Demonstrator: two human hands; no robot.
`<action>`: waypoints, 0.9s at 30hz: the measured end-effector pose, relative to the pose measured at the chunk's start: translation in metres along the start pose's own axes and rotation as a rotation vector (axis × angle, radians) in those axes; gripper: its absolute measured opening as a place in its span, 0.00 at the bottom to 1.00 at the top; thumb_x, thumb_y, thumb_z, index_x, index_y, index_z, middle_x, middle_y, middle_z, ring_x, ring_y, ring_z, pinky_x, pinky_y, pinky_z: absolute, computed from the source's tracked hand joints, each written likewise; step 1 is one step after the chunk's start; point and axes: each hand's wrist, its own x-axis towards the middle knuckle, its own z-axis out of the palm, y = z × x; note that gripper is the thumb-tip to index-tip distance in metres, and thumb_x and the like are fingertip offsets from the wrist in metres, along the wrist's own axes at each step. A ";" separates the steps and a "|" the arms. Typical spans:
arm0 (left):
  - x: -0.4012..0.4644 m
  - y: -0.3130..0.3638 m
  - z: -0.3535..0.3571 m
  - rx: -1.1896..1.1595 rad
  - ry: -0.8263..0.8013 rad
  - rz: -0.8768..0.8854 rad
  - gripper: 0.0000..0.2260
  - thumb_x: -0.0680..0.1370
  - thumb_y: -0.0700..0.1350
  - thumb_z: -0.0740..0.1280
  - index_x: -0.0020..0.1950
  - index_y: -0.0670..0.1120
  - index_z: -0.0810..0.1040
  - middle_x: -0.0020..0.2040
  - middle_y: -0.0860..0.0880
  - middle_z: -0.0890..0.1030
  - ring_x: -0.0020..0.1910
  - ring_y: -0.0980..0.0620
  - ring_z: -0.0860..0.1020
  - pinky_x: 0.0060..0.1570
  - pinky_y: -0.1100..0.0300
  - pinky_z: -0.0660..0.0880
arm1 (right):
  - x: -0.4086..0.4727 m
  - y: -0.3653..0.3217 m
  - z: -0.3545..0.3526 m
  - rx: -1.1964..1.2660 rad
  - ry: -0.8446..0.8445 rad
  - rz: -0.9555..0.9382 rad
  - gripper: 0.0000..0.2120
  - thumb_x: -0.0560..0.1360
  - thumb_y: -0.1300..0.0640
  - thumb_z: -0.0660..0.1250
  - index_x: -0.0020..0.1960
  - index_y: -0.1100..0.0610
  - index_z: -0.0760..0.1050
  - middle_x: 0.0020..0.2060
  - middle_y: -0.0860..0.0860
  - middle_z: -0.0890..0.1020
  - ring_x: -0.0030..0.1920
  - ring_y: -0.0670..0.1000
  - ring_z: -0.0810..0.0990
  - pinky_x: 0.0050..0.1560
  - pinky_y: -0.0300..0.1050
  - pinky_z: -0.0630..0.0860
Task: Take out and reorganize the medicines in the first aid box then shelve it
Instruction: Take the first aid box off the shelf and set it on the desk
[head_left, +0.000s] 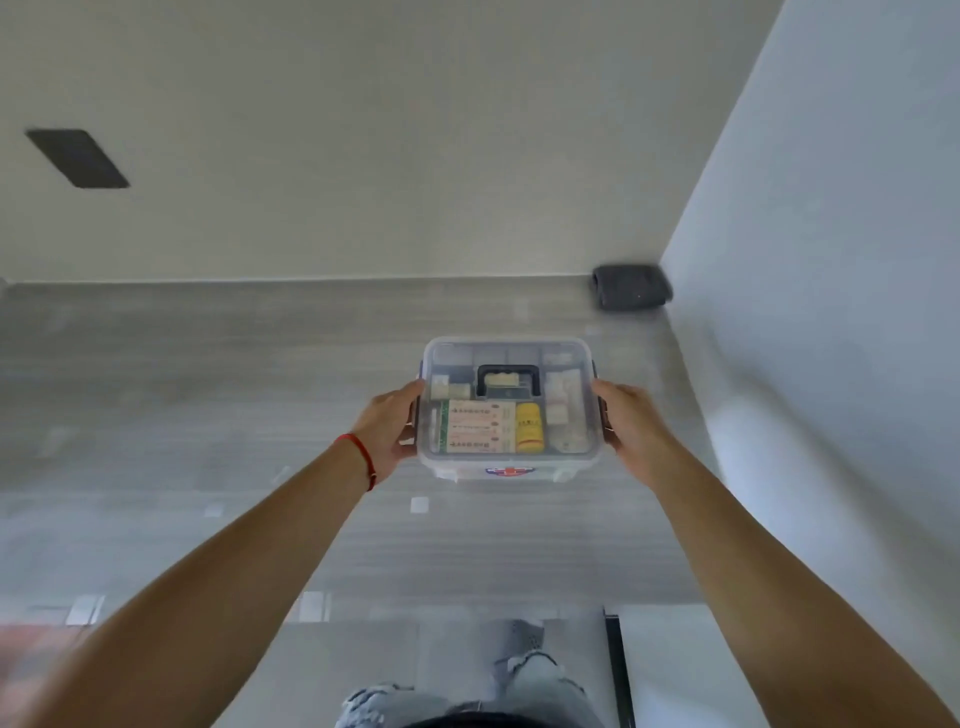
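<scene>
The first aid box (508, 408) is gripped at its sides by the left hand (387, 427) and right hand (626, 423), fingers curled round its edges. A folded dark cloth (631, 287) is seen beyond the box, in the corner.

Bare forearms; red string bracelet (358, 457); ripped pale jeans (540, 680)

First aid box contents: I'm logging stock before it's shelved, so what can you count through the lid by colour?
Seen through the first aid box lid:
Yellow bottle: 1
Cream-and-green medicine cartons: 3
Total: 4
White packets right of the handle are too blurred to count.
</scene>
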 end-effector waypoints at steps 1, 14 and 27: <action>0.002 -0.001 -0.006 -0.007 0.023 -0.001 0.13 0.81 0.52 0.64 0.46 0.45 0.83 0.36 0.48 0.85 0.45 0.45 0.83 0.44 0.50 0.80 | 0.004 -0.001 0.005 -0.013 -0.016 -0.004 0.15 0.81 0.54 0.62 0.49 0.64 0.81 0.42 0.58 0.77 0.44 0.56 0.73 0.46 0.52 0.67; 0.029 -0.032 -0.055 -0.073 -0.006 -0.049 0.14 0.83 0.48 0.62 0.59 0.38 0.78 0.49 0.41 0.83 0.51 0.41 0.82 0.50 0.45 0.80 | 0.017 0.019 0.039 -0.129 -0.069 0.048 0.11 0.84 0.57 0.63 0.55 0.63 0.80 0.53 0.63 0.85 0.48 0.57 0.85 0.50 0.53 0.85; 0.031 -0.049 -0.039 0.301 0.288 0.242 0.18 0.79 0.52 0.58 0.31 0.48 0.64 0.28 0.50 0.66 0.31 0.49 0.64 0.33 0.58 0.64 | 0.010 0.021 0.061 -0.919 0.189 -0.241 0.14 0.80 0.66 0.59 0.37 0.57 0.68 0.38 0.53 0.75 0.42 0.58 0.75 0.40 0.46 0.66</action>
